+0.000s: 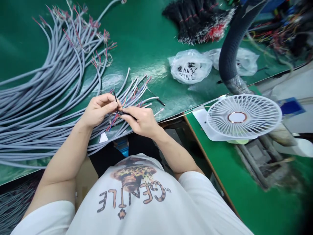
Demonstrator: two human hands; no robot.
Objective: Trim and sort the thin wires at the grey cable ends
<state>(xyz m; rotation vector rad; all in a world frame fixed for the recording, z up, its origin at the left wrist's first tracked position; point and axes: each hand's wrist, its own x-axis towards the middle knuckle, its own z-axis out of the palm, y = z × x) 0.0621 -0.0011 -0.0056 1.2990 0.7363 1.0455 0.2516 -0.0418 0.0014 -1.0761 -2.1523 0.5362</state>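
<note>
Head view: a thin black piece (119, 113) sits between the left hand (100, 109) and right hand (143, 120), both with fingers pinched closed on it, over the frayed ends of grey cables (36, 129) spread across a green bench (141, 32). Farther right, a plastic bag (190, 67) and white fan (237, 117).

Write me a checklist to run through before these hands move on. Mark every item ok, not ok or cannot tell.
1. Left hand and right hand close together: ok, fingertips nearly meet over the cables.
2. Firm grip on the thin black piece: cannot tell, fingers hide part of it.
3. Gray cables lying separate: not ok, they overlap and cross.
4. Plastic bag of small pieces clear of the hands: ok, it lies apart from them on the green table.
5. White fan clear of the right hand: ok, off to its right.
</note>
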